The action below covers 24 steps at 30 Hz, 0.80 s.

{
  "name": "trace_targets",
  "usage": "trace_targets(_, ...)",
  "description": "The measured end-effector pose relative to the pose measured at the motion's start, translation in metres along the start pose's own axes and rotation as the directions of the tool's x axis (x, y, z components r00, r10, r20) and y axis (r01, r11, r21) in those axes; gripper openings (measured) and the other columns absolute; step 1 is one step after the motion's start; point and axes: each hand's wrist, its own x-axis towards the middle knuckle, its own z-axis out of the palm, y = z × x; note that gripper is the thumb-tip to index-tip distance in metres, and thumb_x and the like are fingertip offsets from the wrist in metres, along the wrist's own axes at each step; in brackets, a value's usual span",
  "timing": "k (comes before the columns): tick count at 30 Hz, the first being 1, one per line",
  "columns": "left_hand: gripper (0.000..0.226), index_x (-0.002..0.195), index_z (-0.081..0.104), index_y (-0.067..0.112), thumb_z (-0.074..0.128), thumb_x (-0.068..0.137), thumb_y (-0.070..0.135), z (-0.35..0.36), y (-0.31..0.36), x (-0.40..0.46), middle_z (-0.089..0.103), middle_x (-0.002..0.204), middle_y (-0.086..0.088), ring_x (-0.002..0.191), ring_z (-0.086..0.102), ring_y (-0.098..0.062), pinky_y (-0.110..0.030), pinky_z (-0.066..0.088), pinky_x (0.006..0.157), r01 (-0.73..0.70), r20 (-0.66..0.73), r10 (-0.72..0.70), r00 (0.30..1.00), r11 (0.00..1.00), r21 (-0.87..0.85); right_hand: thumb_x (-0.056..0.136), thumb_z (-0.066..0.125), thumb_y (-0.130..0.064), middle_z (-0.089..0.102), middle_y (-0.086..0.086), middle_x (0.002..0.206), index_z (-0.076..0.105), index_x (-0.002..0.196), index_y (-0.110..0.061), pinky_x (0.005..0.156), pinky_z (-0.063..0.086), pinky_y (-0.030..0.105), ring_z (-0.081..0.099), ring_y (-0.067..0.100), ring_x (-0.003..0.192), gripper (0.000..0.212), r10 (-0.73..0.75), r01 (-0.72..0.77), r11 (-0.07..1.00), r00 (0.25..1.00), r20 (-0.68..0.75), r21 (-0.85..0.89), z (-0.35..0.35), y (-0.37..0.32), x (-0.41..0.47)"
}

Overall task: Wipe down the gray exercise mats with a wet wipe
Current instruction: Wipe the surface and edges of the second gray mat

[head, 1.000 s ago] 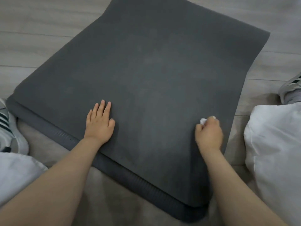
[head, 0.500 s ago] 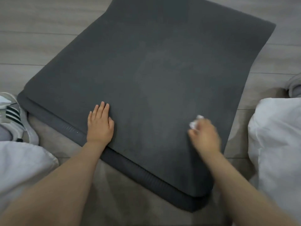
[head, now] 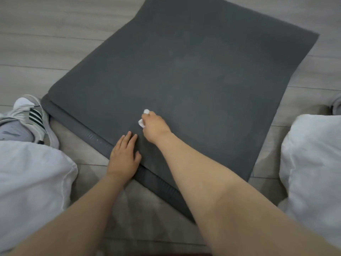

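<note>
1. In the head view, the top gray mat [head: 193, 80] lies on the pale wooden floor [head: 46, 43], on a second mat [head: 158, 185] whose ribbed edge shows along the near side.

2. The right hand [head: 156, 126] is on the top mat, near its near-left edge. Its fingers are curled around a bunched white wet wipe [head: 142, 121], which sticks out at the fingertips and touches the mat.

3. The left hand [head: 123, 156] lies flat, with fingers straight and together. The palm is over the near edge of the mats and the fingertips are on the top one. It grasps nothing; it only presses down.

4. The two hands are just beside each other, the right a little farther from the person.

5. The person squats at the near edge. White trouser knees [head: 33, 182] are on both sides, and a striped sneaker [head: 35, 121] stands just beside the left corner of the mats.

6. I think the step in hand is a stroke across the near strip. To do it well, the flat hand should hold the mat so it does not slide or wrinkle.

7. The wipe is very bunched. Opening it wider under the fingers would clean more surface with each stroke.

8. The far part of the mat is large, so overlapping strokes away from the body seem sensible. The lower mat probably waits its turn.
</note>
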Motion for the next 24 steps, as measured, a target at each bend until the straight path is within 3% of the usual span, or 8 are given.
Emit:
trace_targets(4,0.066,0.145,0.045,0.007,0.04,0.082,0.025,0.013,0.021,-0.005,0.037,0.156,-0.013,0.146,0.029,-0.034,-0.05,0.022,0.119,0.085,-0.1,-0.088,0.991,0.996,-0.042,0.085,0.054,-0.022,0.051,0.009,0.121,0.052,0.119,-0.011,0.078,0.045,0.036,0.051,0.033,0.106,0.035,0.273,-0.279,0.96,0.946,-0.172,-0.006,-0.009,0.099,-0.108)
trace_targets(7,0.063,0.144,0.044,0.003,0.054,0.083,0.01,0.021,0.033,-0.007,0.036,0.156,-0.016,0.146,0.027,-0.036,-0.053,0.016,0.12,0.141,-0.139,-0.15,0.979,0.987,-0.074,0.081,0.054,-0.018,0.054,0.012,0.103,0.05,0.087,-0.01,0.07,0.041,0.036,0.055,0.036,0.094,0.011,0.556,-0.547,0.83,0.804,-0.208,0.107,-0.021,0.162,-0.208)
trace_targets(9,0.064,0.143,0.046,0.003,0.048,0.081,0.014,0.021,0.03,-0.006,0.037,0.155,-0.016,0.145,0.029,-0.037,-0.053,0.018,0.119,0.133,-0.158,-0.141,0.977,0.989,-0.062,0.081,0.054,-0.015,0.051,0.013,0.093,0.041,0.074,-0.01,0.067,0.038,0.036,0.056,0.038,0.089,0.014,0.64,-0.622,0.768,0.731,-0.236,0.154,-0.026,0.173,-0.221)
trace_targets(11,0.065,0.143,0.046,0.004,0.045,0.08,0.017,0.019,0.028,-0.006,0.038,0.155,-0.016,0.145,0.03,-0.036,-0.052,0.019,0.119,0.11,-0.15,-0.115,0.982,0.993,-0.043,0.082,0.053,-0.014,0.053,0.016,0.099,0.044,0.078,-0.01,0.072,0.041,0.038,0.056,0.039,0.091,0.011,0.598,-0.585,0.8,0.753,-0.275,0.138,-0.019,0.156,-0.191)
trace_targets(14,0.064,0.149,0.039,0.008,0.053,0.087,0.014,0.017,0.023,-0.004,0.028,0.16,-0.01,0.15,0.02,-0.029,-0.044,0.011,0.123,0.109,-0.097,-0.118,0.988,0.99,-0.09,0.085,0.051,-0.011,0.053,0.016,0.117,0.054,0.092,-0.007,0.084,0.041,0.037,0.054,0.037,0.1,0.008,0.358,-0.331,0.933,0.888,-0.289,0.139,0.006,0.087,-0.104)
trace_targets(18,0.067,0.153,0.033,0.011,0.056,0.09,0.016,0.006,0.011,0.002,0.024,0.162,-0.009,0.151,0.016,-0.027,-0.037,0.01,0.123,0.037,-0.029,-0.042,0.999,0.991,-0.132,0.092,0.047,-0.012,0.05,0.014,0.125,0.055,0.108,-0.007,0.088,0.044,0.041,0.051,0.036,0.106,0.019,-0.021,0.025,0.996,0.999,-0.048,0.089,0.031,-0.011,-0.02)
trace_targets(21,0.066,0.151,0.036,0.009,0.057,0.088,0.013,0.002,0.01,0.002,0.026,0.161,-0.01,0.15,0.018,-0.028,-0.037,0.012,0.123,0.056,-0.03,-0.062,0.998,0.983,-0.177,0.089,0.05,-0.017,0.05,0.011,0.133,0.056,0.112,-0.009,0.093,0.046,0.043,0.051,0.035,0.113,0.025,-0.076,0.076,0.995,0.997,-0.002,0.069,0.021,0.006,-0.023)
trace_targets(24,0.064,0.149,0.039,0.006,0.047,0.086,0.018,0.013,0.017,-0.005,0.029,0.16,-0.011,0.149,0.02,-0.029,-0.041,0.011,0.124,0.064,-0.128,-0.086,0.988,0.984,-0.166,0.084,0.055,-0.026,0.051,0.002,0.139,0.059,0.111,-0.015,0.093,0.047,0.036,0.053,0.03,0.118,0.029,0.043,-0.044,0.999,0.997,-0.069,-0.007,0.008,0.078,-0.108)
